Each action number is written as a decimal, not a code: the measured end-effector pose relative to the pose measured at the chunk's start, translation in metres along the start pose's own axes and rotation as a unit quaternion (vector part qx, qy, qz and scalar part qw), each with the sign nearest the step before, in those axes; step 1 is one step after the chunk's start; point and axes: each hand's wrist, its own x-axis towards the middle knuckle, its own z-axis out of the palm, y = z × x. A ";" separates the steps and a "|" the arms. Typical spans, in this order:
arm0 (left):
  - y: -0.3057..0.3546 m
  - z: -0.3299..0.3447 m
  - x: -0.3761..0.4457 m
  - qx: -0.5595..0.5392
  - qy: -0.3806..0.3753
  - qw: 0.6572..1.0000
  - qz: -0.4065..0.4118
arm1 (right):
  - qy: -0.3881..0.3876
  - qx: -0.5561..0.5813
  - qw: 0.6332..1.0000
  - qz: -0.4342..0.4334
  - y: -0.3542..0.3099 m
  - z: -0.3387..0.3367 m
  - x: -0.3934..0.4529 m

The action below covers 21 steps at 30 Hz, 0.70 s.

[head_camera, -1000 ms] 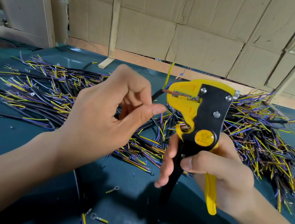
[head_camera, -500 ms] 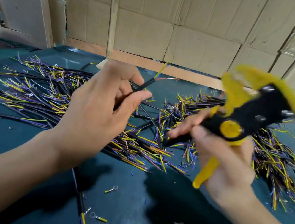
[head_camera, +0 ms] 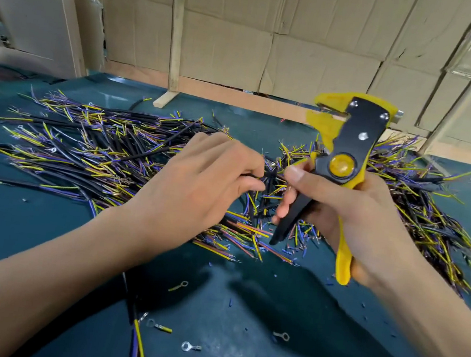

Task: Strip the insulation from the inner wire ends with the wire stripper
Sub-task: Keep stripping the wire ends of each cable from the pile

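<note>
Here, in the head view, the right hand [head_camera: 351, 219] gripped the wire stripper [head_camera: 338, 167] by its handles, head raised toward one o'clock and clear of the cables, probably so the mouth stayed ready for the next wire. The left hand [head_camera: 201, 180] reached down at the centre, fingers curled and pinching a black cable [head_camera: 265, 194] at the near edge of the cable pile [head_camera: 90, 142], seemingly to lift one end. That pile spread from nine o'clock across to three o'clock on the teal table [head_camera: 15, 225]; which ends had been stripped could not be told. Ring terminals [head_camera: 190, 346] lay loose at six o'clock, near the body. A cardboard wall [head_camera: 246, 31] stood at twelve o'clock.
</note>
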 end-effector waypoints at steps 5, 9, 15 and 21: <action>0.006 0.004 -0.007 0.019 0.023 0.999 -0.041 | 0.064 -0.036 0.997 -0.021 -0.003 -0.010 0.006; 0.013 0.008 -0.006 0.033 -0.073 0.995 -0.064 | 0.175 0.021 0.983 -0.061 -0.021 -0.039 0.015; 0.010 0.012 -0.014 0.072 -0.332 0.940 0.026 | 0.308 0.098 0.945 -0.056 -0.034 -0.069 0.022; 0.017 0.015 -0.011 0.050 -0.348 0.936 0.018 | 0.373 0.132 0.918 0.006 -0.034 -0.078 0.026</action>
